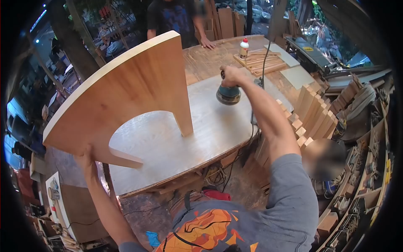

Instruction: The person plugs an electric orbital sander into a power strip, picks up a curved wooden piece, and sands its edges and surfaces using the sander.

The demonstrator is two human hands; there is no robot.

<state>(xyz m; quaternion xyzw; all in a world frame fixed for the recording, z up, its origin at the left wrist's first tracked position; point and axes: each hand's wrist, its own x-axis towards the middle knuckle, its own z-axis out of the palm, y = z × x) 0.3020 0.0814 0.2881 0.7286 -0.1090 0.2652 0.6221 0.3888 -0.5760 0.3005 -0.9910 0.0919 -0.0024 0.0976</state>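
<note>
While the left hand (86,156) grasped the arched wooden panel (130,86) near one leg, legs down over the pale, smooth board (168,161), the right hand (232,77) clutched a round-bottomed power sander (228,95); a slackened left hold, I judged, could topple that grainy, square-edged piece.

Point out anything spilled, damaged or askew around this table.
No spill or damage stands out on the table. The left hand holds the panel; the right hand holds the sander. Only the cord, loosely looped below the near edge, looks untidy.
</note>
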